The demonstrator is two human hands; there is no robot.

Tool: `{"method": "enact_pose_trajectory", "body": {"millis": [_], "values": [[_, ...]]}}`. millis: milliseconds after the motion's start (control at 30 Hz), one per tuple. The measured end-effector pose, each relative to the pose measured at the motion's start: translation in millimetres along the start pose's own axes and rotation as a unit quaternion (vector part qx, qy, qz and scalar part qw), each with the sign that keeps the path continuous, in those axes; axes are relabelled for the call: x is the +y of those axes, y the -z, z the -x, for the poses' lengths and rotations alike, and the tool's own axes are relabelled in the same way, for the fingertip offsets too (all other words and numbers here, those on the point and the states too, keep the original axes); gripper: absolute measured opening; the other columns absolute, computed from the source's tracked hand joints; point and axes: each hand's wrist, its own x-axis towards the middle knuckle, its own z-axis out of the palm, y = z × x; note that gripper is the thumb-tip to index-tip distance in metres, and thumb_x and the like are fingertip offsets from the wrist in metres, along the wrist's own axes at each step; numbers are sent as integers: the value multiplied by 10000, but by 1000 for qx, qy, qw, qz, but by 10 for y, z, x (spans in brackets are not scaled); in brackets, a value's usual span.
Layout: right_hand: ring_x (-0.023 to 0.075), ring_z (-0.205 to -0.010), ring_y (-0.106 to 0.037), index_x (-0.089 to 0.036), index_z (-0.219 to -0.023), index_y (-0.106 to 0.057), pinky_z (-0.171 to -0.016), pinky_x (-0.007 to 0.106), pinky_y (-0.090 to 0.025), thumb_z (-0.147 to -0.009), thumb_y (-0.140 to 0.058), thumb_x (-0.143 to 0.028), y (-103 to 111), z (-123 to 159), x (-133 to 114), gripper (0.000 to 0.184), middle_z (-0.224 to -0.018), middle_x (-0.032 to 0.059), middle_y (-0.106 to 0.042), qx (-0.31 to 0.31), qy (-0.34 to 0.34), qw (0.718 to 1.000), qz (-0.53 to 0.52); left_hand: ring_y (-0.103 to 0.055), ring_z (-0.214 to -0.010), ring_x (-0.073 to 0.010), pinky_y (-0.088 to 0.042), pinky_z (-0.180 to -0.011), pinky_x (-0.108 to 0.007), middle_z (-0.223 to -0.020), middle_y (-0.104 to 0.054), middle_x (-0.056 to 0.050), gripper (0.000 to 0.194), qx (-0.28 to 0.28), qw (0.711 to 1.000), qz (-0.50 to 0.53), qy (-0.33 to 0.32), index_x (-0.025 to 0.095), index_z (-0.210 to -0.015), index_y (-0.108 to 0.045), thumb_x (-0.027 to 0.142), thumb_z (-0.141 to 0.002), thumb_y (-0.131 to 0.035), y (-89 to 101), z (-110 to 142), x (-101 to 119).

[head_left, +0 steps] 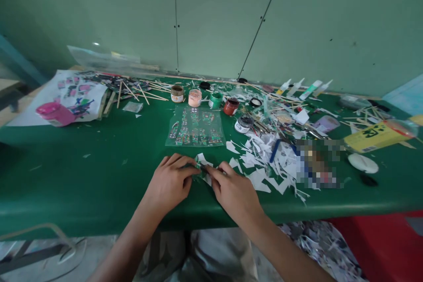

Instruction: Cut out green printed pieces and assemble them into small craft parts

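Head view. The fingertips of both hands cover most of a small scrap of green and white (pixel 202 158), so its full outline cannot be made out; a dark sliver at the right fingertips is too small to identify. A block of coarse squares hides whatever lies at the right of the paper cuttings (pixel 259 180), and both forearms are cut off by the lower edge. The scrap lies between the two hands, at the fingertips of each, near the front of the green table (pixel 99 176). The left hand (pixel 173 178) has bent fingers, the right hand (pixel 233 187) likewise; whether either grips the scrap cannot be told. Just beyond the hands lies a clear plastic sheet (pixel 172 139) bearing small patterned pieces, with open paint jars (pixel 215 100) behind it.
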Motion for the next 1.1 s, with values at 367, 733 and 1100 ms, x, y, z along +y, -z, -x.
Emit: {"method": "enact_pose_trajectory", "body": {"millis": [367, 733, 1100], "values": [[91, -553, -565, -300, -1256, -608, -447, 238, -320, -938, -429, -234, -21, -1, 9, 371, -922, 33, -625, -2, 0, 1000, 1, -597, -953, -219, -448, -766, -392, -1041, -705, 1, 349, 2, 1000, 4, 2, 287, -909, -727, 52, -791, -496, 4, 5, 14], [168, -726, -649, -147, -1322, -552, -526, 262, -477, -876, -413, -61, 86, 4, -120, 475, -1009, 118, -651, -43, 52, 993, 96, -587, -974, -228, -450, -774, -401, -1074, -697, -4, 306, -6, 1000, -3, 6, 292, -906, -726, 92, -807, -516, 7, 19, 13], [181, -732, -668, -122, -1329, -551, -570, 269, -524, -818, -457, -5, 209, 14, -95, 532, -1055, 143, -673, -93, 91, 983, 128, -587, -979, -222, -464, -794, -393, -1066, -697, -14, 303, -13, 1000, -1, 25, 289, -898, -736, 101, -807, -516, 20, 11, 34]]}}
